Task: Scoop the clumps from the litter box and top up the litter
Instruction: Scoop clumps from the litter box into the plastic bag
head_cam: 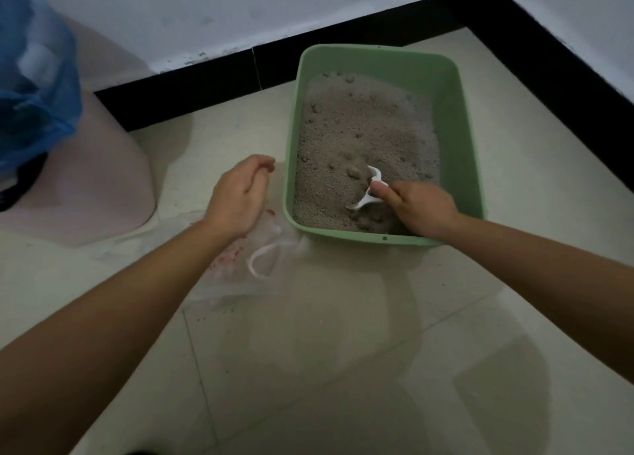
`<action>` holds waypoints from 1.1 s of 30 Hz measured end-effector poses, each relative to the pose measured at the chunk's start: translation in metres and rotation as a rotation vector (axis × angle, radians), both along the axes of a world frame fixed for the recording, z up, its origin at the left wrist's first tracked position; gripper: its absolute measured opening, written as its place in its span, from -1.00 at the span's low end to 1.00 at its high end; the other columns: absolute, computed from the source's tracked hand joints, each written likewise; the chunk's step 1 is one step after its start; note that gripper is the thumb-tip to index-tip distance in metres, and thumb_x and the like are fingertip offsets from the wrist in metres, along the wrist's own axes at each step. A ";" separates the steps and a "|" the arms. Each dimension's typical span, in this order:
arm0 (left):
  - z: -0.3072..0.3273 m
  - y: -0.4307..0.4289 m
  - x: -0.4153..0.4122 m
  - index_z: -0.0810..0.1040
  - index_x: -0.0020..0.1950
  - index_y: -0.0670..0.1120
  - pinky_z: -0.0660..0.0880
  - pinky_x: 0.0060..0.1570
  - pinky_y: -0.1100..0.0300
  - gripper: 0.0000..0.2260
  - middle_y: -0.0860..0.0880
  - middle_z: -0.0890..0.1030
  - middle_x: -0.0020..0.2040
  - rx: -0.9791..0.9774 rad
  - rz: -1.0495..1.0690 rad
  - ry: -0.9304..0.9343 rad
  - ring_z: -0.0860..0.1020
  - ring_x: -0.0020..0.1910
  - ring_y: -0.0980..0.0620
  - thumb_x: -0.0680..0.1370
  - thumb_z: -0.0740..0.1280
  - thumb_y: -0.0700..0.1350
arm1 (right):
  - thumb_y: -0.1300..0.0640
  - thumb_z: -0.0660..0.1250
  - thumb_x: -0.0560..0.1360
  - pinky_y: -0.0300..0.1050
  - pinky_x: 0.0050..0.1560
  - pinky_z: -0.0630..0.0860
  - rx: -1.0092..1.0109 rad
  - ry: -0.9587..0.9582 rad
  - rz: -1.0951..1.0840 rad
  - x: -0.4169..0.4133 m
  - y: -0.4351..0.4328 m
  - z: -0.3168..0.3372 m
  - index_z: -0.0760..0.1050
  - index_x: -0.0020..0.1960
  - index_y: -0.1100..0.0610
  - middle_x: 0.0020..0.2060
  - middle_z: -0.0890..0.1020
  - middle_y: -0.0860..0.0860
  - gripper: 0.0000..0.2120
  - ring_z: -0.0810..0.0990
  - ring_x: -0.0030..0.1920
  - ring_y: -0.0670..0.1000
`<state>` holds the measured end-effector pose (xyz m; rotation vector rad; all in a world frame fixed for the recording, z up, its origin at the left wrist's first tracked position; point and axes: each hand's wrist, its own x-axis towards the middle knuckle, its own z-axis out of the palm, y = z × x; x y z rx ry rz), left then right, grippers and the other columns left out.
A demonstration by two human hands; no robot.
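Two bare forearms are stretched from the bottom edge toward one litter box (pixel 461 118), a rectangular tub of smooth pale green plastic with rounded corners and a rolled rim. One small round hole is seen in its near rim. The tub is set on glossy cream floor tiles (pixel 343 351), close to a corner where a black skirting band (pixel 206 80) meets a matt white wall.

The box is filled with grey, sandy, granular litter (pixel 363 128), piled higher at the far end and disturbed near the front. Several small rounded clumps (pixel 352 171) are scattered over its surface; an exact count cannot be made.

One white plastic scoop (pixel 370 190) is dug into the litter at the near end of the box. Its handle is grasped by the right hand (pixel 422 207), the thumb laid along the top and the fingers curled round it.

The left hand (pixel 240 197) is held just left of the box, fingers loosely bent, with nothing gripped. Beneath it, touching the box's near left corner, one thin, crumpled clear plastic bag (pixel 240 283) with red print and a white loop is spread flat on the tiles.

Well to the left of the box, one rounded pale pink bin (pixel 103 187) is lined with a translucent blue plastic bag (pixel 37 77).
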<state>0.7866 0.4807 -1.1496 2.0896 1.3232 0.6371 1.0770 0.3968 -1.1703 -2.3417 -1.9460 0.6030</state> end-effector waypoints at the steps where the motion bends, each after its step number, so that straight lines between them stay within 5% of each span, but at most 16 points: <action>1: -0.001 0.006 -0.012 0.47 0.32 -0.10 0.37 0.25 0.07 -0.67 -0.08 0.53 0.28 -0.029 -0.014 0.054 0.45 0.28 -0.06 0.59 0.16 -0.09 | -0.41 -0.10 0.55 -0.04 -0.26 0.37 0.009 -0.004 -0.012 0.001 -0.002 0.002 0.42 -0.22 0.04 -0.34 0.50 0.01 -0.40 0.52 -0.22 0.10; 5: -0.007 0.017 -0.049 0.28 0.48 0.07 0.18 0.43 -0.14 -0.39 -0.03 0.30 0.49 -0.231 -0.267 0.636 0.18 0.48 -0.09 0.46 0.39 -0.01 | -0.42 -0.12 0.54 -0.04 -0.26 0.41 0.052 0.007 -0.048 0.001 -0.007 0.013 0.40 -0.20 0.07 -0.33 0.51 0.00 -0.38 0.52 -0.23 0.09; 7: -0.017 0.014 -0.054 0.38 0.41 0.13 0.33 0.32 -0.10 -0.48 0.01 0.44 0.39 -0.215 -0.275 0.730 0.37 0.37 -0.10 0.47 0.37 0.13 | -0.41 -0.10 0.55 -0.02 -0.22 0.43 0.076 0.033 -0.073 -0.002 -0.009 0.018 0.37 -0.23 0.07 -0.34 0.50 -0.01 -0.39 0.51 -0.25 0.08; 9: -0.024 0.011 -0.049 0.58 0.09 0.09 0.50 -0.03 0.06 -0.78 0.00 0.65 0.06 -0.127 -0.148 0.626 0.57 0.01 -0.07 0.54 0.28 0.15 | -0.43 -0.10 0.52 0.00 -0.21 0.45 0.094 0.074 -0.095 -0.004 -0.011 0.023 0.36 -0.25 0.07 -0.36 0.50 -0.01 -0.38 0.51 -0.26 0.08; 11: -0.026 0.009 -0.041 0.56 -0.15 0.01 0.43 -0.26 0.13 -0.80 -0.04 0.64 -0.21 -0.078 0.027 0.517 0.57 -0.21 -0.09 0.58 0.24 0.05 | -0.46 -0.10 0.50 0.02 -0.21 0.50 0.105 0.135 -0.118 -0.004 -0.014 0.028 0.39 -0.25 0.08 -0.37 0.56 0.01 -0.36 0.55 -0.29 0.10; 16: -0.015 0.019 -0.027 0.49 -0.33 -0.18 0.38 -0.36 0.17 -0.74 -0.12 0.50 -0.40 -0.214 0.474 0.162 0.54 -0.31 -0.18 0.54 0.26 -0.11 | -0.38 0.02 0.56 0.07 -0.11 0.54 0.190 0.225 -0.210 -0.001 -0.027 0.039 0.42 -0.24 0.11 -0.34 0.59 0.05 -0.41 0.57 -0.25 0.11; 21: -0.018 0.018 -0.024 0.52 -0.28 -0.23 0.50 -0.17 0.06 -0.80 -0.28 0.61 -0.18 -0.427 0.762 -0.128 0.62 -0.14 -0.22 0.48 0.33 -0.13 | -0.33 0.09 0.57 -0.01 -0.25 0.42 0.157 0.148 -0.228 -0.005 -0.037 0.041 0.42 -0.16 0.11 -0.31 0.54 0.03 -0.49 0.52 -0.25 0.10; 29: -0.027 0.025 -0.064 0.58 -0.08 -0.29 0.62 -0.11 -0.10 -0.71 -0.22 0.63 -0.13 -0.479 0.825 -0.034 0.62 -0.19 -0.22 0.45 0.26 -0.06 | -0.29 0.14 0.58 -0.08 -0.41 0.22 0.255 0.133 -0.283 -0.012 -0.034 0.049 0.30 -0.26 0.04 -0.39 0.46 -0.05 -0.56 0.44 -0.36 -0.01; 33: -0.017 0.030 -0.073 0.54 0.14 -0.25 0.60 -0.02 -0.07 -0.66 -0.23 0.60 0.07 -0.441 0.629 0.105 0.60 -0.06 -0.24 0.48 0.33 -0.05 | -0.29 0.13 0.58 -0.07 -0.39 0.24 0.253 0.166 -0.279 -0.019 -0.032 0.050 0.34 -0.22 0.05 -0.38 0.48 -0.04 -0.57 0.46 -0.34 0.00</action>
